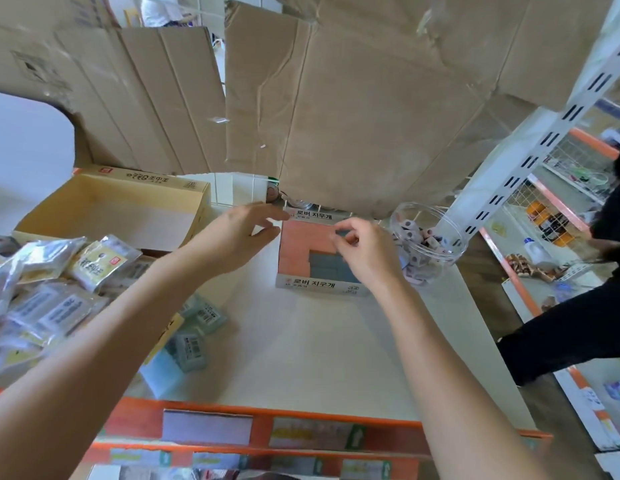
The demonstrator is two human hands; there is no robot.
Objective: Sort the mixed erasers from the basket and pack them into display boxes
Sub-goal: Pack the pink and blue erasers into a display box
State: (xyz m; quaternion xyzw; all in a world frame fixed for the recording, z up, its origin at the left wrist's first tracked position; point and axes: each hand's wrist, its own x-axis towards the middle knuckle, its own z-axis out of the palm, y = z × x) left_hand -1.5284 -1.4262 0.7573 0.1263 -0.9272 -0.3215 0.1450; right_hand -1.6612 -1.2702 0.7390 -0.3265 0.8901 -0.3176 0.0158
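— Our left hand (239, 233), fingers loose and spread, is at the box's (319, 284) left wall.
— Our right hand (365, 252) curls over the pink erasers (301, 237) inside. Pinching one? We can't tell.

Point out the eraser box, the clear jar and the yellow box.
eraser box (315, 283): head view, labelled front wall.
clear jar (454, 249): head view, right side wall.
yellow box (147, 177): head view, printed far wall.

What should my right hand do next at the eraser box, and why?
Probably press the eraser pinched by the right hand into the far row of the display box; it hangs just over the pink erasers, left hand open alongside.
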